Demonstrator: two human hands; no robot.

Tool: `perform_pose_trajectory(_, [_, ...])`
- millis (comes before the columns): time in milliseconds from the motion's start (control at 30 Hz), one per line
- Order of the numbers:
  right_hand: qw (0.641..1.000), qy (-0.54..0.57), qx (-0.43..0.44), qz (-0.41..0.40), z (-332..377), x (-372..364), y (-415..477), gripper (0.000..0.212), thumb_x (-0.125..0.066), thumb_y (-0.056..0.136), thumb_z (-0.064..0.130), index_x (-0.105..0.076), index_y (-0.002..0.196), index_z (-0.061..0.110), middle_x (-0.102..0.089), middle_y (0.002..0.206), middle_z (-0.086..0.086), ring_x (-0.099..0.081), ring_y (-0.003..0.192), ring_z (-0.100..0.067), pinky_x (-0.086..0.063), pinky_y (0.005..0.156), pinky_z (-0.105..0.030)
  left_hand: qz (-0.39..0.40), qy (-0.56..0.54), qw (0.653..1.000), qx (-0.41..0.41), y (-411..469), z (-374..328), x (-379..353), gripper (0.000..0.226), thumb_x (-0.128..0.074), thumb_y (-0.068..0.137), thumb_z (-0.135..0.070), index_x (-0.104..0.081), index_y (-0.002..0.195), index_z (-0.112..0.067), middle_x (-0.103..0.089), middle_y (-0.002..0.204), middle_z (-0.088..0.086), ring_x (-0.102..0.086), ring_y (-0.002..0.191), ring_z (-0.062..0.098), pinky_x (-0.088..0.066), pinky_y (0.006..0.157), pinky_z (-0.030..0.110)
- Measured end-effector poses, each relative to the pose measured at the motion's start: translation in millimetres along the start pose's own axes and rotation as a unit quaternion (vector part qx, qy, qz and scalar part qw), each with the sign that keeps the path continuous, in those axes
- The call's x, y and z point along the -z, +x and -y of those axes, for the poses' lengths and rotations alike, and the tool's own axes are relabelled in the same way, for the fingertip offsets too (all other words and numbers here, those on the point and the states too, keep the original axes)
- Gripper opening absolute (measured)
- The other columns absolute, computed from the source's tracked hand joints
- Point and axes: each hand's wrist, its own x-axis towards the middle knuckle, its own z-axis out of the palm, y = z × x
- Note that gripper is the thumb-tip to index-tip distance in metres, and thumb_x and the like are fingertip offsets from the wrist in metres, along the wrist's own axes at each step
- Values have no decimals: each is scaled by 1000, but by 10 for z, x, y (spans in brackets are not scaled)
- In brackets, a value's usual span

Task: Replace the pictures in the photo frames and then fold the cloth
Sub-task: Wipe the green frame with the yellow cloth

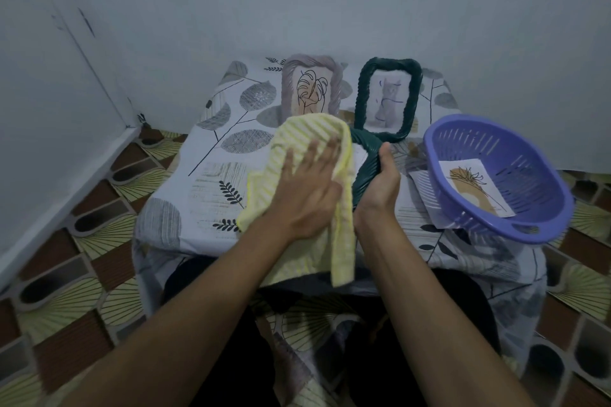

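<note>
My left hand (309,188) lies flat, fingers straight, pressing a yellow striped cloth (297,142) onto a dark green woven photo frame (365,162) in the middle of the table. Most of that frame is hidden under the cloth. My right hand (380,183) grips the frame's right edge. Two more frames stand at the back against the wall: a grey-pink one (310,89) with a leaf line drawing and a dark green one (386,97) with a faint sketch. A loose picture (472,187) lies inside the purple basket.
The purple slotted plastic basket (515,155) sits at the table's right edge, with a white paper (421,185) under it. The small table carries a leaf-print cover (205,182). A wall is close behind, patterned floor tiles lie around, and my legs are under the front edge.
</note>
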Motion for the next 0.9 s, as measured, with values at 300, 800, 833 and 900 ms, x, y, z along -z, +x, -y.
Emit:
perform_pose_trajectory(300, [1000, 9, -24, 11, 262, 149, -9, 58, -31, 105, 49, -61, 132, 8, -67, 127, -17, -63, 118, -37, -49, 103, -48, -20, 10, 1000, -10, -191, 400, -48, 65, -13, 97, -44, -8, 159, -24, 0, 165, -15, 10, 152, 11, 6, 123, 46])
perform_pose_trajectory(800, [1000, -15, -25, 6, 82, 174, 47, 62, -34, 103, 53, -63, 131, 6, -67, 127, -18, -62, 119, -38, -44, 108, -55, -11, 7, 995, -97, -268, 198, -106, 62, -15, 101, -46, -20, 157, -21, -7, 166, -10, 5, 154, 16, 1, 123, 50])
perform_pose_trajectory(833, [1000, -11, -23, 9, 87, 169, 36, 61, -34, 103, 53, -62, 131, 6, -67, 127, -18, -63, 118, -39, -44, 107, -55, -16, 23, 998, -50, -241, 266, -91, 65, -12, 100, -53, -10, 158, -24, -1, 167, -8, 9, 153, 20, 2, 121, 54])
perform_pose_trajectory(900, [999, -21, -21, 17, 68, 150, 5, 61, -33, 103, 52, -61, 132, 6, -67, 127, -18, -63, 118, -38, -46, 106, -54, -20, 33, 997, 70, -151, 365, -44, 66, -8, 98, -61, 19, 150, -30, 23, 162, -8, 21, 151, 24, 8, 121, 56])
